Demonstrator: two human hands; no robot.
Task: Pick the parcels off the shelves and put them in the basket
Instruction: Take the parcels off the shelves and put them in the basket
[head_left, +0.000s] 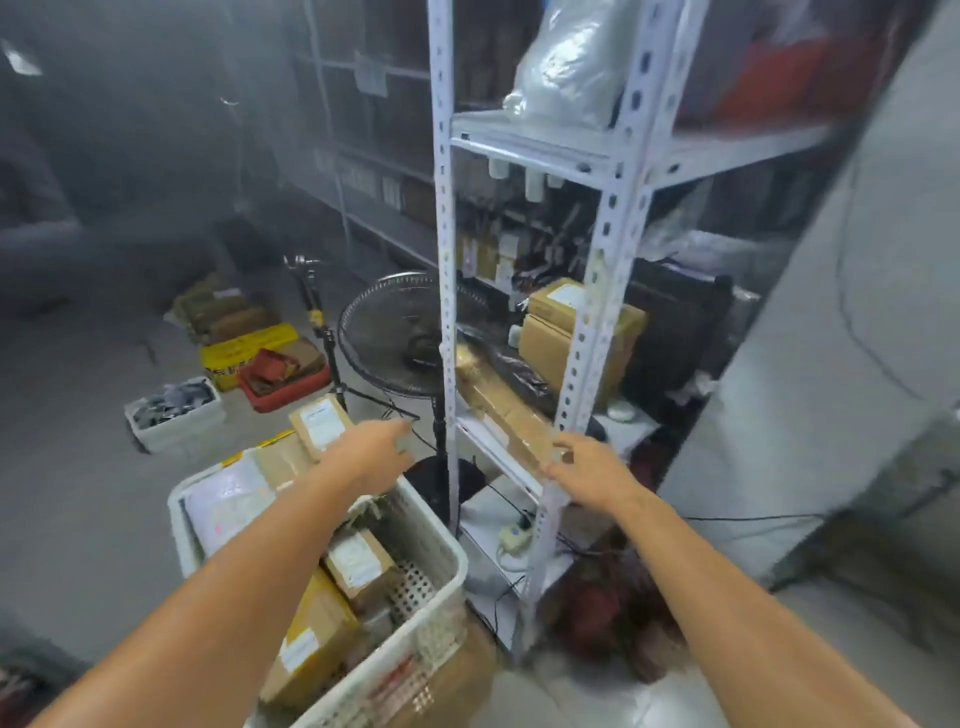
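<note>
A white plastic basket stands on the floor at my lower left, holding several brown boxes and a white mailer. A long brown taped parcel lies on a low shelf of the white metal rack. My right hand is at the near end of that long parcel, fingers touching its corner. My left hand reaches out above the basket's far edge, fingers extended, holding nothing. More brown boxes sit deeper on the same shelf.
A black pedestal fan stands just left of the rack. A power strip and cables lie on the bottom shelf. Yellow, red and white bins with goods sit on the floor further left. A grey wall is at right.
</note>
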